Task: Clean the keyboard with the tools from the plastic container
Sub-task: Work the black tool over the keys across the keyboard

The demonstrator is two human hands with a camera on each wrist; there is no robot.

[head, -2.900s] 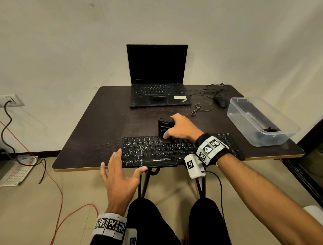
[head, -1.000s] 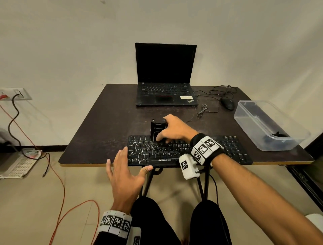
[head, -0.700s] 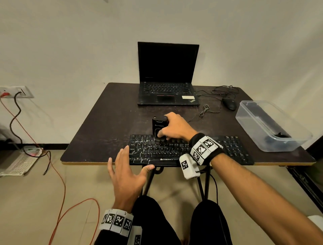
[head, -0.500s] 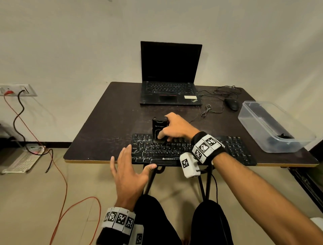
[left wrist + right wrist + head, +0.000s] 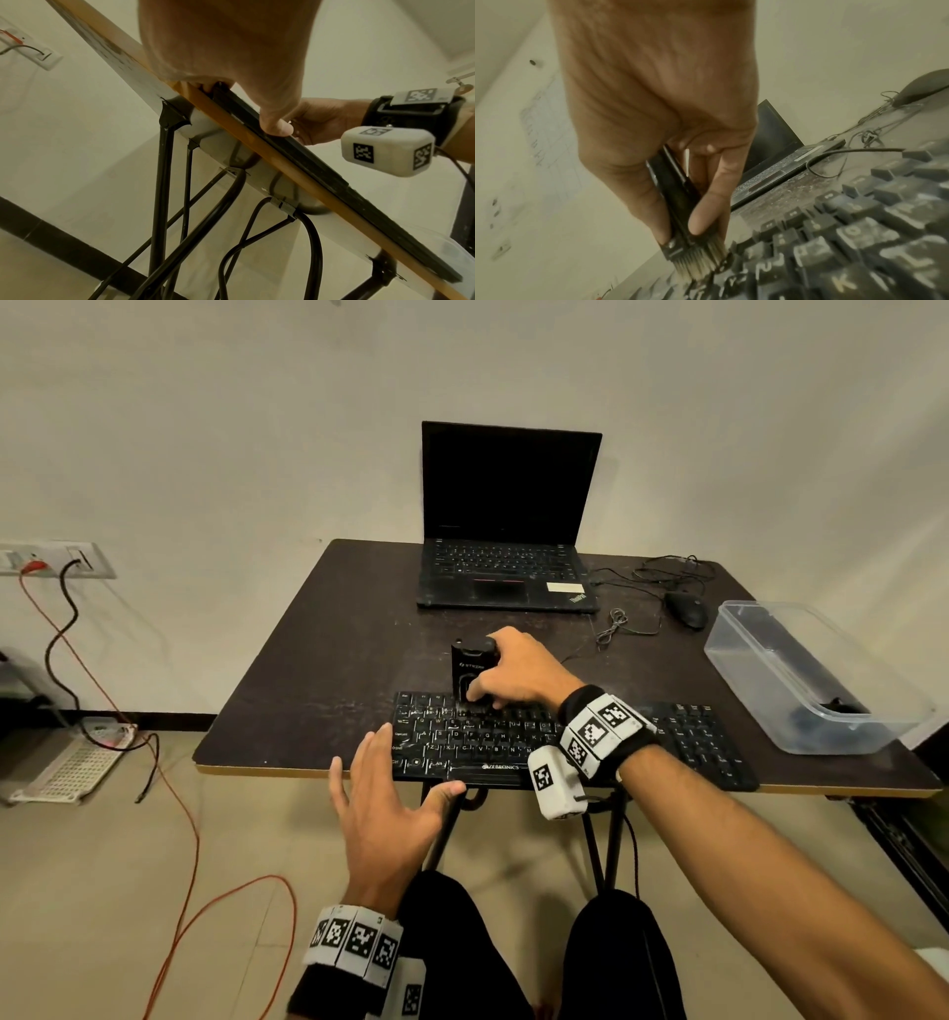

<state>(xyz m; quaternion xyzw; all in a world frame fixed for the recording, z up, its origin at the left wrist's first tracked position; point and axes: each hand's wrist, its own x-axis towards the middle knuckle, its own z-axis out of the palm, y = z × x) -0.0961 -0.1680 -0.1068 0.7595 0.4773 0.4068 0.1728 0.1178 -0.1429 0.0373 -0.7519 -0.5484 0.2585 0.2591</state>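
A black keyboard [image 5: 488, 742] lies along the front edge of the dark table [image 5: 318, 670]. My right hand [image 5: 482, 695] grips a black cleaning brush [image 5: 470, 670] upright over the keyboard's top rows, left of centre. In the right wrist view, thumb and fingers pinch the brush [image 5: 677, 203], and its pale bristles [image 5: 700, 261] touch the dusty keys [image 5: 859, 243]. My left hand [image 5: 390, 793] lies flat on the keyboard's front left corner. In the left wrist view, its thumb [image 5: 276, 127] presses the keyboard's front edge [image 5: 321, 168].
A clear plastic container [image 5: 760, 701] with a small dark object [image 5: 842, 708] inside stands at the table's right edge. An open laptop [image 5: 508, 546], a mouse [image 5: 685, 608] and loose cables [image 5: 616, 624] sit at the back. Metal table legs [image 5: 162, 182] run below.
My right hand has carried the brush a little leftward along the keyboard's top rows. My left hand has stayed on the front left corner.
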